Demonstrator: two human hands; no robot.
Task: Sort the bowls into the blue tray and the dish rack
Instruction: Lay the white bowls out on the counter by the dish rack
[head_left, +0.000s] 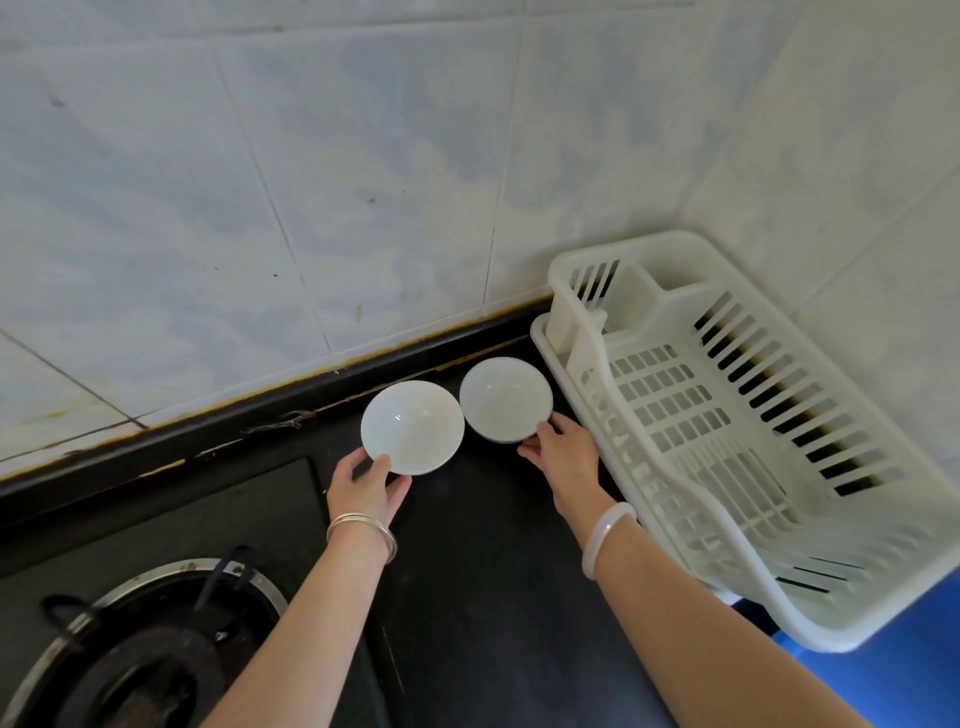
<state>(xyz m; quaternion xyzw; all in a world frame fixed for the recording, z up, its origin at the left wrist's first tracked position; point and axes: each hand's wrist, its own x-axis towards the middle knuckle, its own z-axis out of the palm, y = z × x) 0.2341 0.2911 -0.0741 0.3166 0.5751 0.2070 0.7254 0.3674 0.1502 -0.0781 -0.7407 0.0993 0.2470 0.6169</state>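
Observation:
Two white bowls are side by side over the black counter near the wall. My left hand (366, 486) grips the near rim of the left bowl (413, 426), thumb on top. My right hand (563, 449) holds the near edge of the right bowl (505, 397). Whether the bowls rest on the counter or are lifted I cannot tell. The white plastic dish rack (737, 415) stands just right of the right bowl, with nothing in it. A piece of the blue tray (904, 670) shows at the lower right, under the rack's near end.
A gas stove burner (150, 649) with a metal ring sits at the lower left. The tiled wall (311, 182) runs behind the counter (483, 571) and turns a corner behind the rack.

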